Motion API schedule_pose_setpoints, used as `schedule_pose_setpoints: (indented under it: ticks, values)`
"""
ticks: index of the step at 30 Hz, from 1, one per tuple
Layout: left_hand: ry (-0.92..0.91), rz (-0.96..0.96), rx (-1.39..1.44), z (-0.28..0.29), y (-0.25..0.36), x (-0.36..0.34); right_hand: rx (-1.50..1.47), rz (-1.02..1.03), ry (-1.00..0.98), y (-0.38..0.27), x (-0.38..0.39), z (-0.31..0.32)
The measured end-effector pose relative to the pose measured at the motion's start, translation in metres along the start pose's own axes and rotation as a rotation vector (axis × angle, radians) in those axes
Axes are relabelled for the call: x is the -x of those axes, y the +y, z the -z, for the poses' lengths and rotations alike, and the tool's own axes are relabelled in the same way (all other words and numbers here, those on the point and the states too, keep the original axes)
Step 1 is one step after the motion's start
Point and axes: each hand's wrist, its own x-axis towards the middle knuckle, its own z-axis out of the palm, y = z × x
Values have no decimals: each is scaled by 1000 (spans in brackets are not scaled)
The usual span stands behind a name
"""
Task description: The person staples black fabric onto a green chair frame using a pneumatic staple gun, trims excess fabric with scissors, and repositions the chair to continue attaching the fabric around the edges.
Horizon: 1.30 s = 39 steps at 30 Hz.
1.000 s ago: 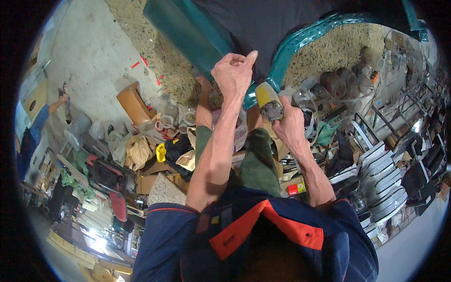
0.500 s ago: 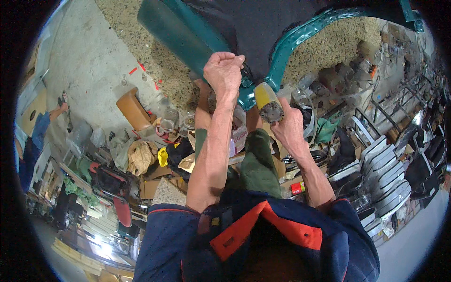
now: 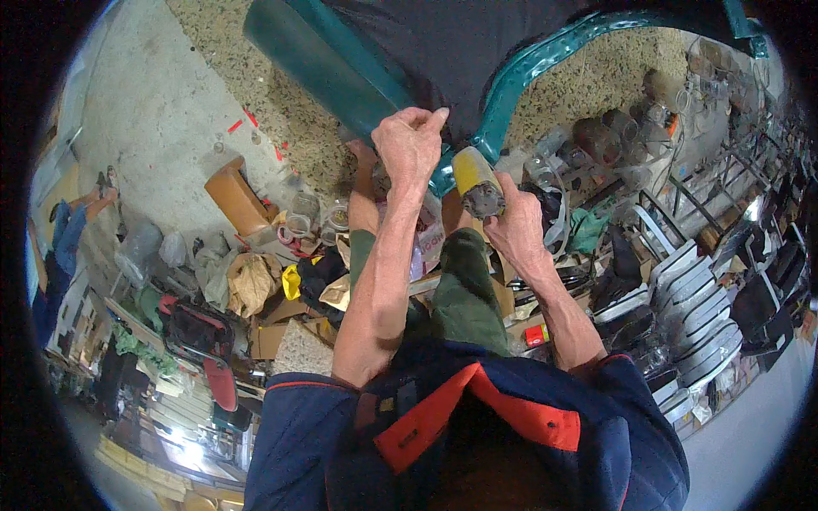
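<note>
My right hand (image 3: 518,220) grips a yellow staple gun (image 3: 474,175) with a worn grey end cap; its handle is mostly hidden in the fist. The tool's far end is over the teal upholstery (image 3: 445,177) at the near corner of a piece of furniture. My left hand (image 3: 407,143) is closed in a pinch just left of that corner, above the edge of the black fabric (image 3: 460,64). Whatever lies between its fingertips is too small or hidden to make out. A padded teal section (image 3: 328,64) runs away to the far left, and a curved teal arm (image 3: 545,64) to the right.
Below are clear jars (image 3: 298,223), a brown padded piece (image 3: 237,198), crumpled brown paper (image 3: 254,283) and cardboard. Metal frames and stacked grey-white parts (image 3: 699,298) crowd the right. Another person (image 3: 68,243) is at the far left.
My left hand has moved slightly down and right. The staple gun and my right hand have shifted a little to the left. Both hands keep their closed grip.
</note>
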Motion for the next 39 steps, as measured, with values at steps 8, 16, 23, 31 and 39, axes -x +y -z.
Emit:
schedule_pose_setpoints:
  ticks: [8,16,23,31,39]
  values:
    - [67,-288,63,-4,-24,-3,-10,11,37,-3,0,1]
    - [321,-309,-96,7,-36,-10,-46,-53,-21,-7,-3,5]
    - [17,106,128,10,-43,-22,-78,6,-36,-31,-16,13]
    - [-38,175,125,18,-42,-29,2,-32,46,-42,-26,3]
    - [-97,178,181,34,-36,-39,42,-3,32,-49,-45,1]
